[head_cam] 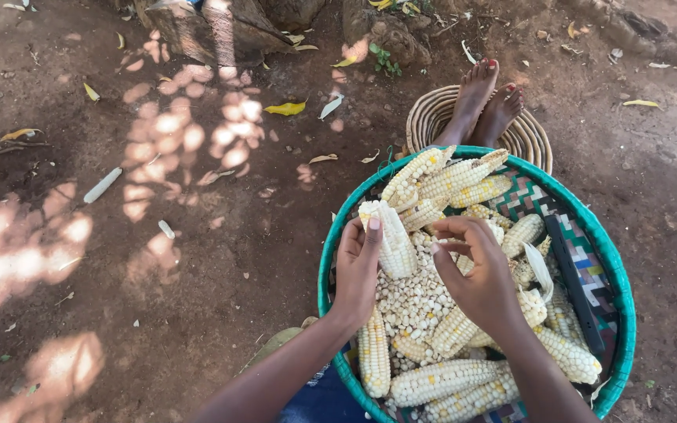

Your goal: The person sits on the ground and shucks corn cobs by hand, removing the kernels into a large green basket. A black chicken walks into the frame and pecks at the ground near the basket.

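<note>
ground [221,258]: bare dirt | on it: leaves [285,108], stripped cobs [103,185], coiled mat [432,117]
</note>
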